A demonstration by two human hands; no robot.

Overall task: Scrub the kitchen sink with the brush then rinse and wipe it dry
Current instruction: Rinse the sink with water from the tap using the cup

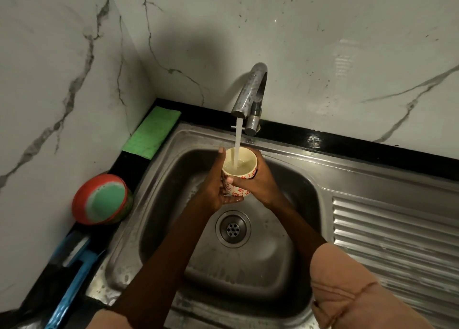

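A steel sink (pixel 159 204) with a round drain (pixel 233 228) fills the middle of the view. Its tap (pixel 249 92) runs, and the stream falls into a cream cup with red flowers (pixel 239 179) held over the basin. My right hand (pixel 258 182) grips the cup from the right, thumb across its front. My left hand (pixel 216 187) lies against the cup's left side with straight fingers, palm under its base. A blue-handled brush (pixel 74 274) lies on the black counter at the lower left. A green cloth (pixel 151 132) sits at the sink's back-left corner.
A red tub with green soap (pixel 101 199) stands on the counter left of the sink. The ribbed draining board (pixel 397 241) stretches to the right. Marble wall tiles close off the back and left. Foam specks dot the sink's front rim (pixel 119 276).
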